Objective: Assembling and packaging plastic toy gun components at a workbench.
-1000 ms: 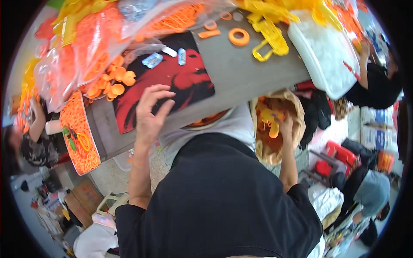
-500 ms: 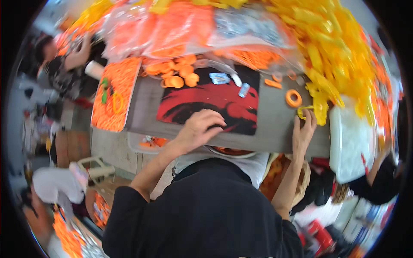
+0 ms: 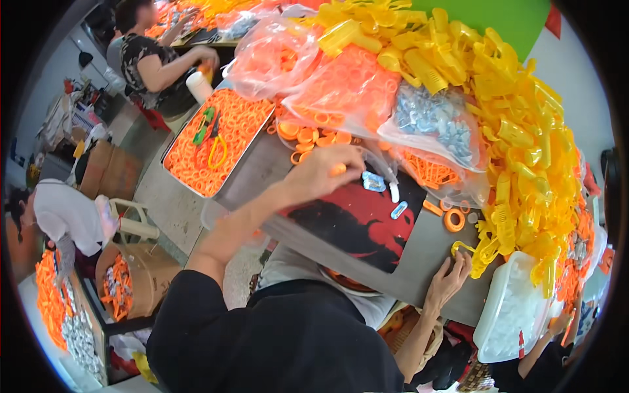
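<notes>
My left hand is raised over the mat's far left part, fingers closed on a small orange cap. Just beyond it lies a pile of orange round caps. At the table's right side my right hand has its fingertips closed on a yellow plastic part; the fingers hide some of it. Past that hand lie an orange ring and a short orange strip. Two small blue pieces and a white piece rest on the red and black mat.
A tray of small orange rings with green- and yellow-handled cutters stands left. Bags of orange parts and blue pieces line the back. Yellow parts heap at right, beside a white tub. Other people work nearby.
My left hand has moved from the mat's near edge toward the caps and now holds an orange one. My right hand stays at the yellow part. The whole view has turned.
</notes>
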`<state>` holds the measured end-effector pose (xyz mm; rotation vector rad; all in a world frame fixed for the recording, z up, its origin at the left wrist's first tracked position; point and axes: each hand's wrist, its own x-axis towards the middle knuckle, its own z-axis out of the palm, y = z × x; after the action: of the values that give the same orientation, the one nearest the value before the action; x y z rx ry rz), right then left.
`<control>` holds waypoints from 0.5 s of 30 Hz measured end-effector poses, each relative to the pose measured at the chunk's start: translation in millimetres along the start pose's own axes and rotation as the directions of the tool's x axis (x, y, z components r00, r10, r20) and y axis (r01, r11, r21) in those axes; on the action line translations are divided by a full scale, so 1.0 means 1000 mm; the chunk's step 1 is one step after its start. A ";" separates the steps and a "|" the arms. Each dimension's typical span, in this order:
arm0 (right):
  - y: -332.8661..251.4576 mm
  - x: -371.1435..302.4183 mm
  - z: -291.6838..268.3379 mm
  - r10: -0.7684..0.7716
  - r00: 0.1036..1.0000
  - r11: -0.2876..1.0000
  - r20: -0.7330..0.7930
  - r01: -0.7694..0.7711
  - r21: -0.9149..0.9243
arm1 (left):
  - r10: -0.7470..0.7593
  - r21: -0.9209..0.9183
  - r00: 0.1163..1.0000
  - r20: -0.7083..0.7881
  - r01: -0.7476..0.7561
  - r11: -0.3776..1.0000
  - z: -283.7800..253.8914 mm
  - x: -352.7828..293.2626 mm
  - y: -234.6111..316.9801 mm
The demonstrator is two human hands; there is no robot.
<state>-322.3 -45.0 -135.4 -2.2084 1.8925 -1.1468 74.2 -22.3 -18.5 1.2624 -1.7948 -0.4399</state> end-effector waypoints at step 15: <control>-0.014 0.006 0.003 -0.050 0.997 0.991 -0.051 0.043 -0.127 | 0.338 0.832 0.823 -0.456 0.259 0.492 -0.058 0.307 -0.159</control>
<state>-309.0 -48.2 -128.3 -2.3206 1.9972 -1.1360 181.1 -350.6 41.0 1.7537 -1.4674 1.0031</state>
